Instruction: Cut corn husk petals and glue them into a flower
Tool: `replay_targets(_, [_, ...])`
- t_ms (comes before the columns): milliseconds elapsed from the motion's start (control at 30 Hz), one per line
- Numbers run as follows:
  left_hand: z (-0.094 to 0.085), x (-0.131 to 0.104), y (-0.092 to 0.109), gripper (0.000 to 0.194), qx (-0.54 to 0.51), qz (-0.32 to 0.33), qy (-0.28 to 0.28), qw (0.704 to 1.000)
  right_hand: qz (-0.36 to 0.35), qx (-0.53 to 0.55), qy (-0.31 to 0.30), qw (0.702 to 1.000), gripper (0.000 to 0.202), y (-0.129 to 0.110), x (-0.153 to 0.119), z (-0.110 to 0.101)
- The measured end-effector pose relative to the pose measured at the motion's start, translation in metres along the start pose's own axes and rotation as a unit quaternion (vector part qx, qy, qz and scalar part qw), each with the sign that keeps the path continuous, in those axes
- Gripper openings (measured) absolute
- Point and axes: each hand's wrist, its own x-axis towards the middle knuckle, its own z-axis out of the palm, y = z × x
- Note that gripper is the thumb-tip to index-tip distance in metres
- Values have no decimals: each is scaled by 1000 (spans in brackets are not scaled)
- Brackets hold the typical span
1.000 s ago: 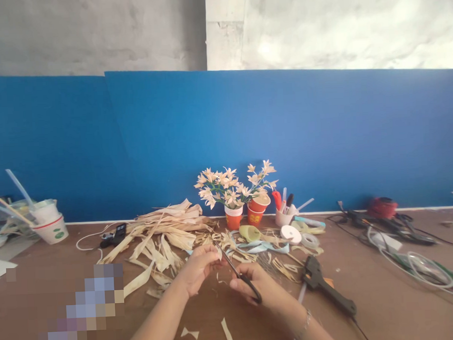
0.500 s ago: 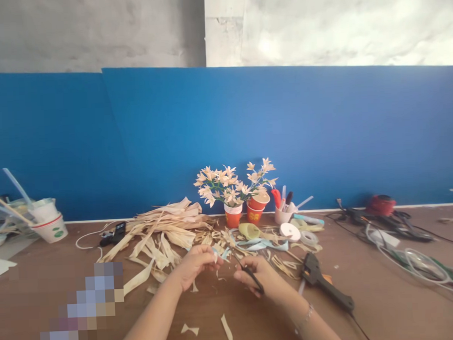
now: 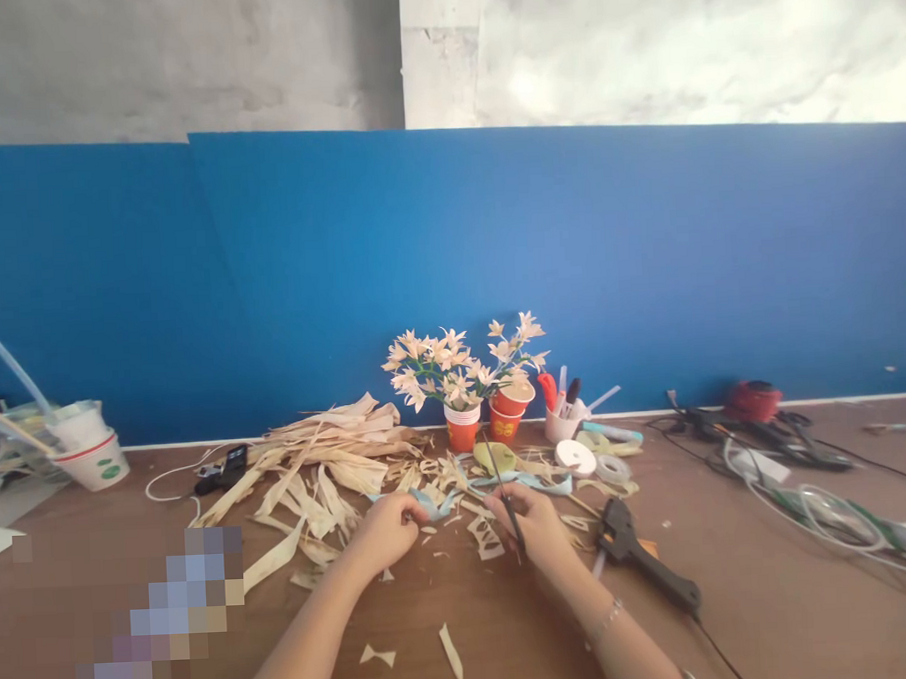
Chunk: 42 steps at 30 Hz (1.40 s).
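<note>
My right hand [image 3: 540, 526] grips a pair of dark-handled scissors [image 3: 512, 512], their blades pointing up and away toward the cups. My left hand [image 3: 390, 530] is low over the table with fingers curled together; whatever they hold, if anything, is hidden. Just beyond it lie pale dried husk strips [image 3: 339, 470] and a light blue strip [image 3: 434, 504]. A cut husk piece with holes [image 3: 486, 538] rests between my hands. Nearer to me are a bow-shaped scrap [image 3: 378, 656] and a narrow husk strip [image 3: 452, 660].
Pale husk flowers [image 3: 435, 360] stand in red paper cups [image 3: 463, 435] by the blue partition [image 3: 307, 276]. A glue gun [image 3: 643, 556] with its cord lies right of my right hand. Tape rolls [image 3: 575, 458], a pen cup [image 3: 559, 427] and tangled cables [image 3: 813, 514] are farther right.
My hands have moved apart. The scissors have swung more upright, and the pale piece seen at my left fingertips no longer shows. The holed husk piece is now uncovered.
</note>
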Motion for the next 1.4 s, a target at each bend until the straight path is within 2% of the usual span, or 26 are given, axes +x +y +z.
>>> replay_targets(133, [-1, 0, 4, 45, 12, 51, 61, 997, -12, -10, -7, 1000, 32, -1, -1, 1])
replay_targets(300, [5, -6, 8, 31, 114, 107, 82, 984, -11, -4, -18, 1000, 33, 3, -1, 2])
replay_targets(367, [6, -7, 7, 32, 150, 111, 84, 979, -12, -3, -20, 1000, 33, 6, -1, 3])
replay_targets(567, [7, -4, -2, 67, 161, 76, 147, 973, -4, 1, -16, 1000, 35, 7, 0, 4])
replay_targets(733, [8, -2, -5, 74, 155, 97, 178, 967, -2, -10, -11, 1000, 35, 1, -4, 4])
replay_targets(833, [8, -3, -2, 63, 163, 99, 179, 965, 2, -13, -12, 1000, 34, -1, -5, 4])
replay_targets(933, [9, -6, 4, 32, 184, 87, 169, 964, 9, -22, -11, 1000, 33, -1, -5, 5])
replay_targets(1000, [11, -9, 7, 21, 199, 84, 168, 962, 6, -20, -13, 1000, 32, -1, -4, 6])
replay_targets(1233, [14, -11, 6, 34, 177, 104, 145, 968, 1, -19, -16, 1000, 31, 1, -3, 6])
replay_targets(1400, [11, -7, 6, 34, 139, 107, 129, 976, 5, -18, -18, 1000, 31, 4, -2, 6])
